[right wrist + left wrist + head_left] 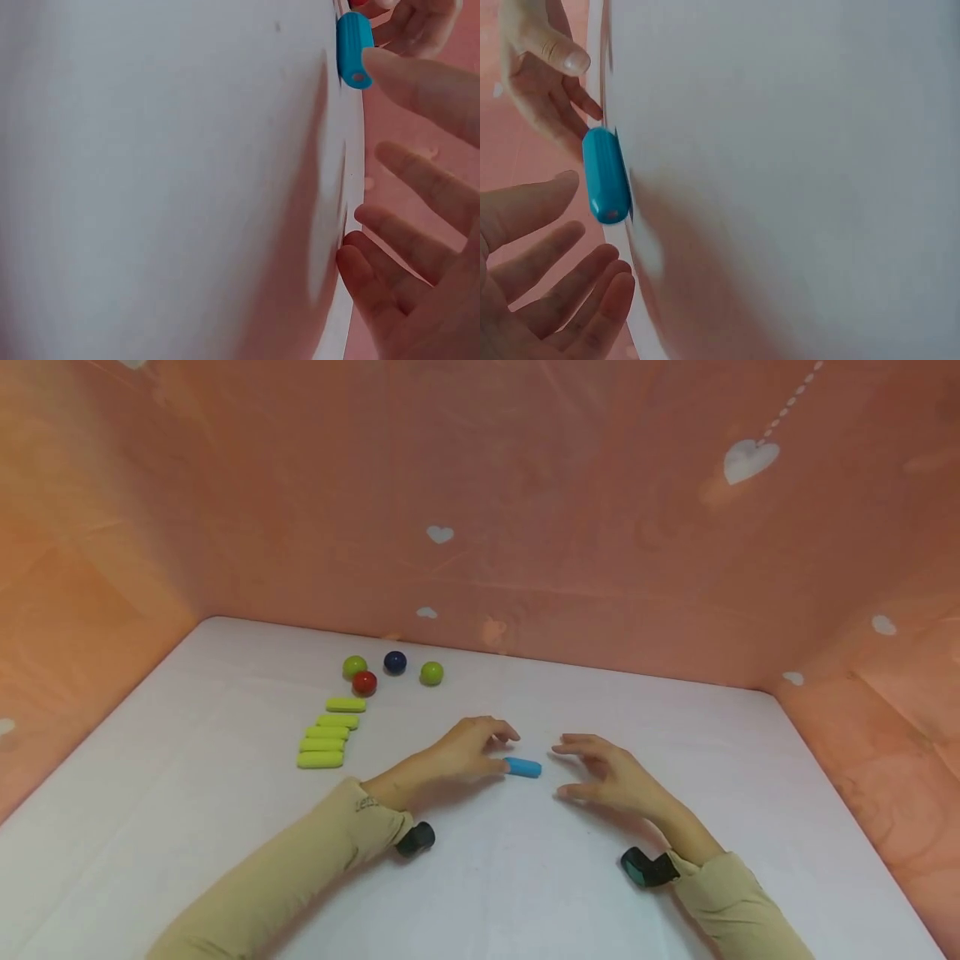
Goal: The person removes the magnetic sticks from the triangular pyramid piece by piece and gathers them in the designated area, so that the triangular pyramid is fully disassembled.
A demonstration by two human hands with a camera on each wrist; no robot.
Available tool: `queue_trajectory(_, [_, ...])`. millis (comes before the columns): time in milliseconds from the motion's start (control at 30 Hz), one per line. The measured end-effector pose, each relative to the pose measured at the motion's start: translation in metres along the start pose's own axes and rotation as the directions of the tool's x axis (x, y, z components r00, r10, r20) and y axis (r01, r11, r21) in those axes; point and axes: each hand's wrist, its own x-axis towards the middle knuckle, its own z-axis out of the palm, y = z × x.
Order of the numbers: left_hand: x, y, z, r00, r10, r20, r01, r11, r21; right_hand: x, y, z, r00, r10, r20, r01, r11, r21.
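- Left grip released, fingertips touching the blue block on the counter.
- Right grip released, just beside the block's other end.

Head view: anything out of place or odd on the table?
Only the blue piece: it lies alone mid-table between the left hand and right hand, apart from the yellow pieces and balls grouped at far left. Nothing spilled or damaged.

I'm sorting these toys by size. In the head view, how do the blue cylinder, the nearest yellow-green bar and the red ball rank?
1. Nearest yellow-green bar, longest.
2. Blue cylinder, slightly shorter, though closer to the camera.
3. Red ball, smallest, but farther away, so unsure.
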Motion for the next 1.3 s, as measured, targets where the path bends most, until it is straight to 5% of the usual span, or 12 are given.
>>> queue_trajectory(833, [0.013,0.012,0.010,0.997,-0.062,0.035,0.063,0.997,-0.037,-0.002,0.000,-0.003,0.998,0.049,0.038,-0.050,0.998,0.028])
queue_trajectory(1300, [-0.008,-0.004,-0.002,0.996,-0.082,0.022,0.085,0.989,-0.124,0.000,-0.002,-0.005,0.998,0.033,0.057,-0.033,0.999,0.003])
